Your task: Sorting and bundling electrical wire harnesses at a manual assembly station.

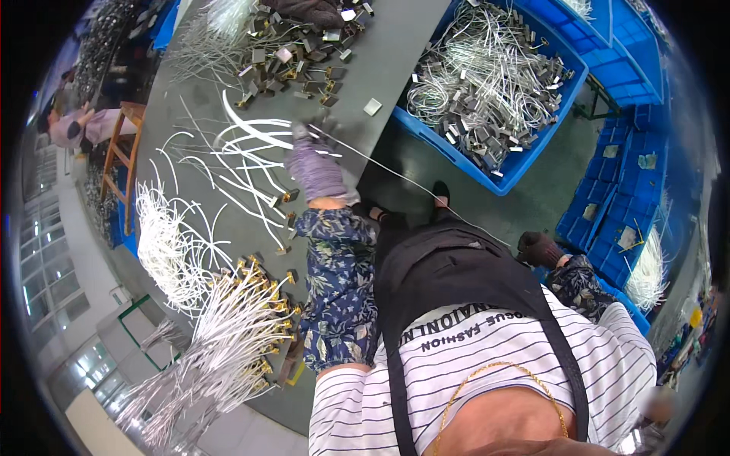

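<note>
My left hand [315,163], in a purple-grey knitted glove, is over the grey table [353,125]. Its fingers are closed around a thin white wire [407,181]. White sleeving tubes [255,131] lie right beside these fingers, some passing under the hand. The wire stretches across my lap toward my right hand [538,249], which wears a dark brown glove. That hand is closed by my right hip, and the wire's far end runs up to its fingers; the grip itself is partly hidden.
White cables with brass-coloured ends [236,327] are heaped at the table's left. Metal-cased connectors with wires [296,61] lie at its far end. A blue crate [456,156] full of cabled connectors stands right of the table. Stacked blue crates [604,190] line the right side.
</note>
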